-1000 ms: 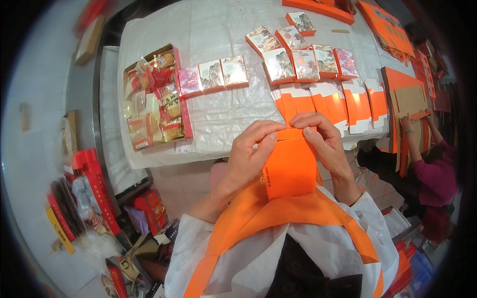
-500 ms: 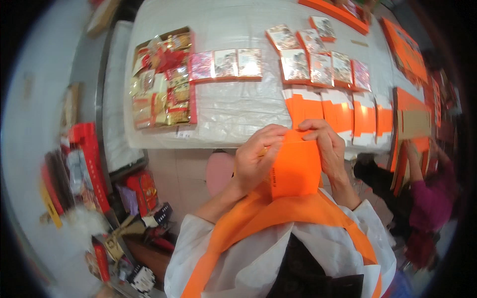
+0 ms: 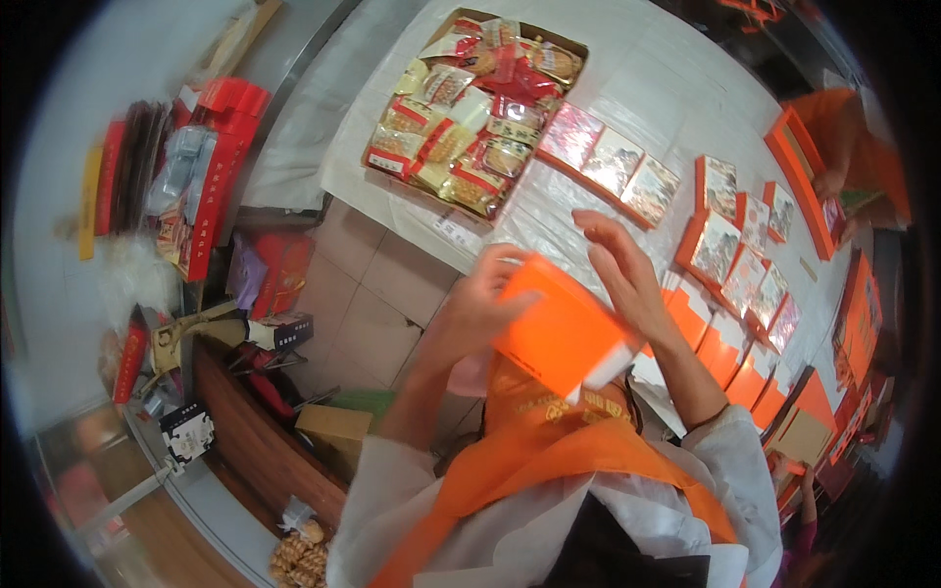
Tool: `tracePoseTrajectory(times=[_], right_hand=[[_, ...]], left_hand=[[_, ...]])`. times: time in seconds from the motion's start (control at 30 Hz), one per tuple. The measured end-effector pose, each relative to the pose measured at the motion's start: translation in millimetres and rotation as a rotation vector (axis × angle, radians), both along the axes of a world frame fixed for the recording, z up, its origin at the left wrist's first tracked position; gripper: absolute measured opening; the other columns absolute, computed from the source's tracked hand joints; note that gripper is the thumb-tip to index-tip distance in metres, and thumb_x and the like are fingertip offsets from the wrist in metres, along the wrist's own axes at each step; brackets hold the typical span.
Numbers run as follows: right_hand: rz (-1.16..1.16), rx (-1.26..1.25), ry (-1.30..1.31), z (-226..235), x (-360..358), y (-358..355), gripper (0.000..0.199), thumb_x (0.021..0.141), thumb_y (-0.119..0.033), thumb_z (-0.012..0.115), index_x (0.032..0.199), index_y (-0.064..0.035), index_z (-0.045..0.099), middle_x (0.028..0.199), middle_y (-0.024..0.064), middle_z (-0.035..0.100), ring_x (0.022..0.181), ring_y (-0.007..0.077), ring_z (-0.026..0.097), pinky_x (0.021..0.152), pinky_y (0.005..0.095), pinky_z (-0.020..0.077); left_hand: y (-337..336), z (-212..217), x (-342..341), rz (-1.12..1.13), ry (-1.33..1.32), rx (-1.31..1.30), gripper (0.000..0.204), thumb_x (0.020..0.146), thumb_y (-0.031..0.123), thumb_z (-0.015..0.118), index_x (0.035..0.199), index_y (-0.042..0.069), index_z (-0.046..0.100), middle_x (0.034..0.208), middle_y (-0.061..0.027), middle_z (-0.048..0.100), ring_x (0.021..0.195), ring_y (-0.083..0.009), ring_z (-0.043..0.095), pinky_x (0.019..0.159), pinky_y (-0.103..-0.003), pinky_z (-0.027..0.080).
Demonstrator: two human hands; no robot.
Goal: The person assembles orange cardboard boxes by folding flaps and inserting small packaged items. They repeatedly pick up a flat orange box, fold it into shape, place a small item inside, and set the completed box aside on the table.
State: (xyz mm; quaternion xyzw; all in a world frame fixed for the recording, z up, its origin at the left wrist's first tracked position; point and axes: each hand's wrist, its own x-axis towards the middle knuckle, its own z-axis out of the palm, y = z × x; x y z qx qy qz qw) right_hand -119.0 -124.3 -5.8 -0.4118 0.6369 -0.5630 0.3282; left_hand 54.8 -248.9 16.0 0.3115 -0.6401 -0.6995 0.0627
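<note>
My left hand (image 3: 482, 309) grips a bright orange carton (image 3: 561, 333) by its left side, thumb across the face. The carton is tilted over my orange apron (image 3: 549, 431), and a white flap shows at its lower right end. My right hand (image 3: 627, 279) is off the carton, fingers stretched out and apart, above the table's edge. Beyond my hands lies a tray (image 3: 561, 41) of snack packets in gold and red wrapping. A row of orange boxes with shiny picture lids (image 3: 610, 162) adjoins it.
More lidded boxes (image 3: 714, 245) stand to the right, behind a row of orange cartons with white flaps (image 3: 683, 314). Another person's hand (image 3: 833, 184) is at a long orange box (image 3: 799, 174). Red packaging (image 3: 221, 176) and a brown wooden bench (image 3: 250, 431) are on the left.
My view has turned, so the table now slants down to the right. My right hand has let go of the carton's top, and the carton has tipped over in my left hand.
</note>
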Motion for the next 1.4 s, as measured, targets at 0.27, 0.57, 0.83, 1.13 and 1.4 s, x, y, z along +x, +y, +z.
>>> tracePoseTrajectory(times=[0.27,0.57,0.83,1.13,1.4], right_hand=[[0.094,0.249,0.765,-173.9,-79.2,-205.6,0.053,0.081,-0.023,0.061,0.124,-0.0018,0.041,0.117,0.0200,0.048,0.109,0.0355,0.048,0.093,0.0398,0.0394],[-0.006,0.772,0.932,-228.3,-80.4,-280.9,0.071,0.076,-0.040,0.060,0.136,-0.0209,0.027,0.127,0.0214,0.038,0.108,0.0468,0.044,0.089,0.0588,0.0358],[-0.093,0.035,-0.836,-154.1,-108.9,-224.3,0.026,0.083,-0.018,0.050,0.105,-0.0038,0.052,0.101,0.0096,0.059,0.095,0.0199,0.058,0.084,0.0365,0.0480],[-0.115,0.068,-1.065,-65.2,-21.1,-88.7,0.036,0.083,-0.010,0.055,0.117,-0.0006,0.046,0.100,0.0049,0.056,0.088,0.0135,0.057,0.078,0.0303,0.0500],[-0.212,0.128,-0.596,-26.5,-24.0,5.7,0.052,0.089,-0.022,0.054,0.134,-0.0057,0.033,0.104,0.0078,0.057,0.084,0.0111,0.057,0.065,0.0246,0.0468]], left_hand=[[-40.9,-93.2,97.3,0.979,-0.006,0.215,0.054,0.092,0.029,0.050,0.136,0.005,0.028,0.123,-0.0100,0.044,0.110,-0.0160,0.045,0.088,-0.030,0.042],[-56.6,-122.7,109.0,1.188,0.093,0.162,0.052,0.094,0.026,0.047,0.136,0.003,0.026,0.119,-0.0096,0.048,0.106,-0.0160,0.049,0.087,-0.030,0.043],[-57.9,-111.7,85.0,1.131,0.083,0.056,0.055,0.093,0.027,0.050,0.136,0.002,0.026,0.119,-0.0082,0.048,0.104,-0.0149,0.049,0.089,-0.028,0.041],[-17.1,-80.2,16.7,0.856,0.182,-0.036,0.049,0.094,0.018,0.045,0.136,0.000,0.026,0.122,-0.0098,0.046,0.107,-0.0156,0.047,0.091,-0.029,0.039],[44.2,-57.6,-21.6,0.745,0.265,0.082,0.049,0.095,0.019,0.042,0.137,0.001,0.023,0.123,-0.0109,0.044,0.108,-0.0166,0.047,0.091,-0.031,0.040]])
